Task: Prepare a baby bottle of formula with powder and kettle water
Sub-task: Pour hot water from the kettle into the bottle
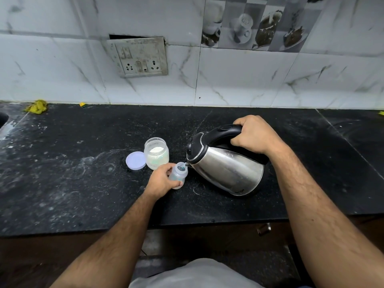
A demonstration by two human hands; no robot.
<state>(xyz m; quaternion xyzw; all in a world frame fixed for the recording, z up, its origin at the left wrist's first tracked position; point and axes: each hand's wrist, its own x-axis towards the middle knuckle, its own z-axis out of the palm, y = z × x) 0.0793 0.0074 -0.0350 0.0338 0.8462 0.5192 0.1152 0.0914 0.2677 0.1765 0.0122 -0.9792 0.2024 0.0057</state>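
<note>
A small clear baby bottle (179,173) stands uncapped on the black counter (83,183), and my left hand (161,180) grips its lower body. My right hand (252,135) holds the black handle of a steel kettle (226,169), which is tilted to the left with its spout just over the bottle's mouth. A thin stream of water runs from the spout into the bottle. Just behind the bottle, an open plastic jar (156,153) holds white powder. Its pale lid (136,160) lies flat to the jar's left.
A tiled wall with a switch and socket plate (139,57) rises behind the counter. A yellow cloth (37,106) lies at the far left back, next to a sink edge (3,119). The counter's front edge runs just below my forearms.
</note>
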